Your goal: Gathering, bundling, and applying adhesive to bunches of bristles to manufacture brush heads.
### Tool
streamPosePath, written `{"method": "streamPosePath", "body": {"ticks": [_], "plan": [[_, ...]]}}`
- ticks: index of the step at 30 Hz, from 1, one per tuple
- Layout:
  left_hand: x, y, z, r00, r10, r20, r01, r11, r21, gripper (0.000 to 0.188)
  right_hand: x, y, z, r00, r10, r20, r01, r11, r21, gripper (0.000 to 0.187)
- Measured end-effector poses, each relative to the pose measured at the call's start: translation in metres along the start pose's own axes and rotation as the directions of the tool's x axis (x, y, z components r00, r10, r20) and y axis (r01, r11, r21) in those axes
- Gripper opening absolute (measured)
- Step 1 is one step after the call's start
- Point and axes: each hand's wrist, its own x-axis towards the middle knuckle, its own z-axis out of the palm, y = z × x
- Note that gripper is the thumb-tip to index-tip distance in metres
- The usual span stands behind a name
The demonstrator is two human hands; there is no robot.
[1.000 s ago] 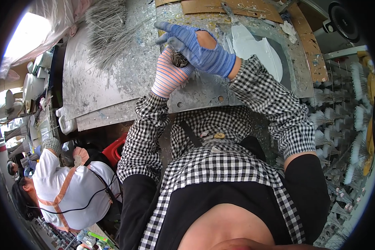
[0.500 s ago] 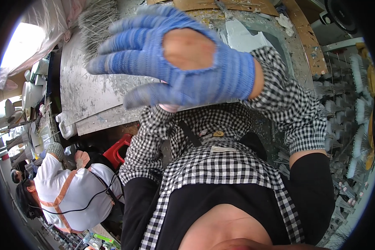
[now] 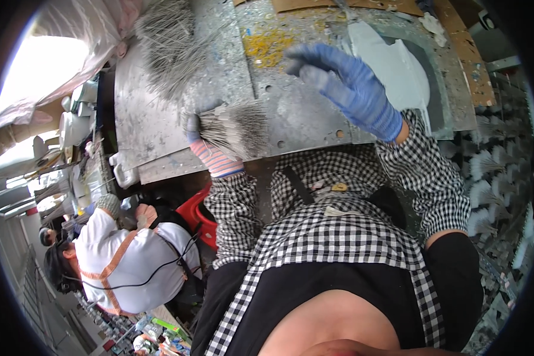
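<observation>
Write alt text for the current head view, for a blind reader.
A left hand in a striped glove grips a fanned bundle of grey bristles near the front edge of a scuffed metal worktable; the right hand, in a blue knit glove, hovers open. A larger bristle pile lies beyond.

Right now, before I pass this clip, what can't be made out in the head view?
All in the head view:
- Left palm: hidden behind the grey bristle bundle that the left hand holds.
- Right hand: its fingertips are blurred.
- Larger bristle pile: its far end is cut off by the top edge.
- Pale brushes at far right: too small and dim to count.
</observation>
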Motion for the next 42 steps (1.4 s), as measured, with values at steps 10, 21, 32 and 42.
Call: {"method": "streamPosePath", "body": {"ticks": [10, 21, 32, 42], "plan": [[0.000, 0.012, -0.047, 0.998, 0.041, -0.050, -0.047, 0.993, -0.110, 0.022, -0.040, 0.025, 0.018, 0.940, 0.313, 0.138, -0.322, 0.946, 0.046, 0.046], [-0.029, -0.108, 0.021, 0.865, 0.161, 0.476, -0.445, 0.685, 0.577, 0.054, -0.056, 0.126, 0.072, 0.992, 0.129, 0.014, -0.083, 0.719, -0.690, 0.098], [0.012, -0.069, -0.008, 0.487, -0.466, 0.738, -0.873, -0.257, 0.414, 0.065, -0.080, 0.158, 0.043, 0.975, 0.175, 0.139, -0.157, 0.978, -0.135, 0.048], [-0.011, -0.082, -0.026, 0.489, -0.309, 0.816, -0.871, -0.217, 0.441, 0.057, -0.092, 0.158, 0.035, 0.965, 0.218, 0.148, -0.168, 0.941, -0.295, 0.040]]}}
